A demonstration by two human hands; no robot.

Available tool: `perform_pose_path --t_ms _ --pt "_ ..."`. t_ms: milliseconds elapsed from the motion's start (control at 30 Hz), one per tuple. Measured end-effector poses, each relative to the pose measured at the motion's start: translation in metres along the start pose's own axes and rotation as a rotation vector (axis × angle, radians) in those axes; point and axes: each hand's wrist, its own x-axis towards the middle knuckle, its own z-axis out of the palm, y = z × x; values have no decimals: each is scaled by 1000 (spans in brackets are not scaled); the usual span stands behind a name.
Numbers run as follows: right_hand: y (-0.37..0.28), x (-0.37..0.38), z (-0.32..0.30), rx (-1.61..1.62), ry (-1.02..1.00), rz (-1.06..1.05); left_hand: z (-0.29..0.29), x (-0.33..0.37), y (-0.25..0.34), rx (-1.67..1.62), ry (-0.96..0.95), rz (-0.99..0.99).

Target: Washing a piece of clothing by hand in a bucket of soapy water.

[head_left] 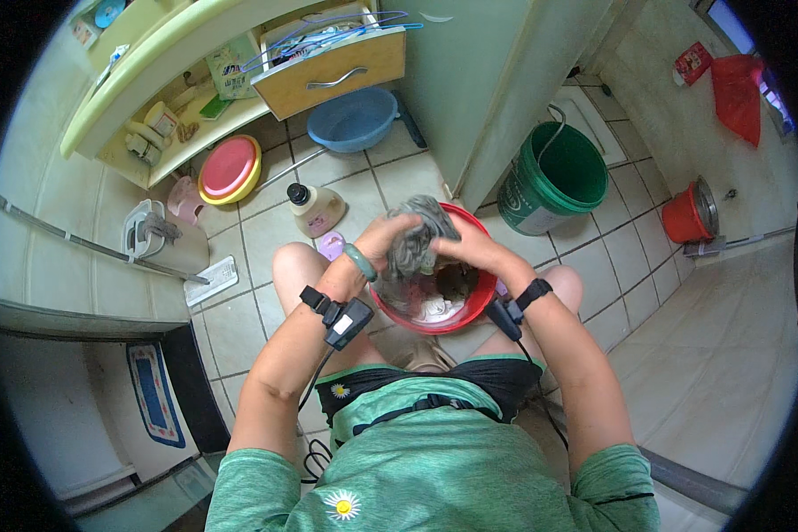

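A wet, bunched grey cloth (417, 252) is held up over a red basin (485, 297) between my knees. My left hand (388, 238) grips the cloth from its left side. On the other side, my right hand (466, 246) has its fingers pressed into the same cloth. Below, in the basin, lie a white cloth (438, 309) and a dark bundle (457, 280), partly hidden by the grey cloth and my right hand.
A brown-capped bottle (317, 211) stands on the tiles to the left. Behind are a blue basin (353, 121), a red-and-yellow basin (230, 168) and an open drawer (332, 84). A green bucket (516, 193) stands right, beyond a wall edge. Cables hang from both wrists.
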Motion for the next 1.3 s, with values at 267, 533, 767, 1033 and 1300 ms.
perform_pose_path --t_ms 267,533,767,1033,1300 --pt "34 12 -11 441 335 -59 -35 10 -13 -490 3 86" --pt "-61 3 53 -375 336 -352 -26 33 -43 -539 299 -50" --pt "-1 30 38 -672 482 -52 7 45 -73 -690 314 -194" --pt "14 23 18 -631 418 31 18 37 -79 -538 151 -140" --pt "28 25 -19 86 328 60 -17 12 -52 854 146 417"
